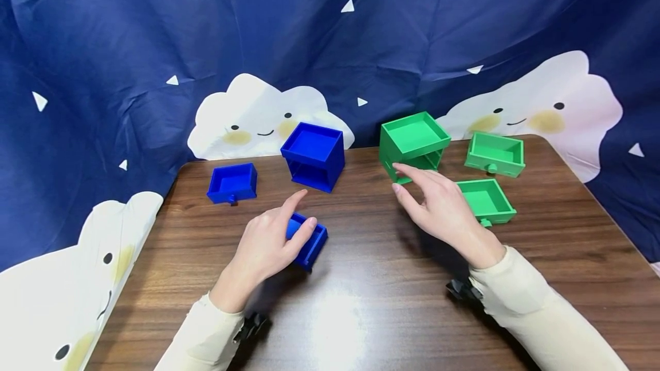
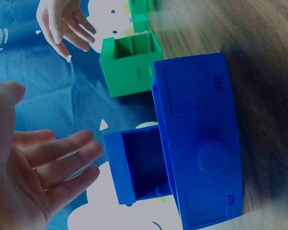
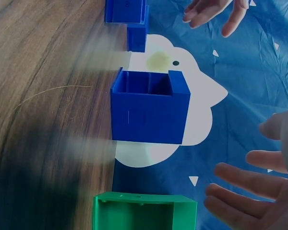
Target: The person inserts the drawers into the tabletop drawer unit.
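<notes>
My left hand (image 1: 265, 245) hovers over a small blue drawer (image 1: 317, 242), hiding part of it. In the left wrist view its fingers are loosely extended and apart from the drawer, whose front (image 2: 197, 105) carries a round knob. Behind it stands a blue cabinet (image 1: 337, 156) with a hollow front; another blue drawer (image 1: 232, 179) lies to its left. Over on the right, my right hand (image 1: 446, 205) is in front of a green cabinet (image 1: 393, 150), also hollow, with fingers spread and holding nothing. Two green drawers, a farther one (image 1: 495, 150) and a nearer one (image 1: 487, 199), lie beside it.
Everything stands on a brown wooden table (image 1: 381, 314). A dark blue cloth (image 1: 330, 33) with white clouds and triangles hangs right behind the table's back edge. Both cabinets are close to that edge.
</notes>
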`<move>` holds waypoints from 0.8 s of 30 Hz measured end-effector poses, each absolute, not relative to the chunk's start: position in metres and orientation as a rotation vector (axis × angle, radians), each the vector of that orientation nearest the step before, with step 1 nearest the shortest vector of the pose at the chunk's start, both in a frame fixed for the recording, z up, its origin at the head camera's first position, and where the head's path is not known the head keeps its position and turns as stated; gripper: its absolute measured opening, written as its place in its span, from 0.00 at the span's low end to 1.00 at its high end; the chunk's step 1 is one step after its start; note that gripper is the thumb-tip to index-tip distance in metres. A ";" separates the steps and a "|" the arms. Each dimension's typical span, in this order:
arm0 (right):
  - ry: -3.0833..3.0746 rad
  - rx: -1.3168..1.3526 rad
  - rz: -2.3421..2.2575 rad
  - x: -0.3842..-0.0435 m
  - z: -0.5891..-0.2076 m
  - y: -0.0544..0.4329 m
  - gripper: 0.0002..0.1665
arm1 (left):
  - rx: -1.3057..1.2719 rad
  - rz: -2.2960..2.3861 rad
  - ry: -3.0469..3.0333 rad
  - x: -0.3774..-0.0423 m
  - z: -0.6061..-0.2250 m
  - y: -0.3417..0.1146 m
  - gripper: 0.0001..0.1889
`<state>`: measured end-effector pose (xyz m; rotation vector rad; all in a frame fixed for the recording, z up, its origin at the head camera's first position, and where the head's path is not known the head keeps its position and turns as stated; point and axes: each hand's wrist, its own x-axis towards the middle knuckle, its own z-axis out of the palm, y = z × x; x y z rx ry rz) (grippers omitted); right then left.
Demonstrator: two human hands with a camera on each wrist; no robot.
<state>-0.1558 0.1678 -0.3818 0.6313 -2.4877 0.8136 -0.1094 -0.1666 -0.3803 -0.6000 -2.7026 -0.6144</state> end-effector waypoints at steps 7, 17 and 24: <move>-2.543 0.664 0.831 -0.161 -0.381 0.167 0.26 | -0.616 -0.651 -2.710 -0.108 -0.381 -0.170 0.28; -2.602 0.694 0.935 -0.167 -0.381 0.163 0.25 | -0.599 -0.650 -2.748 -0.102 -0.381 -0.179 0.23; -2.600 0.720 0.987 -0.174 -0.381 0.155 0.25 | -0.602 -0.612 -2.721 -0.097 -0.383 -0.188 0.21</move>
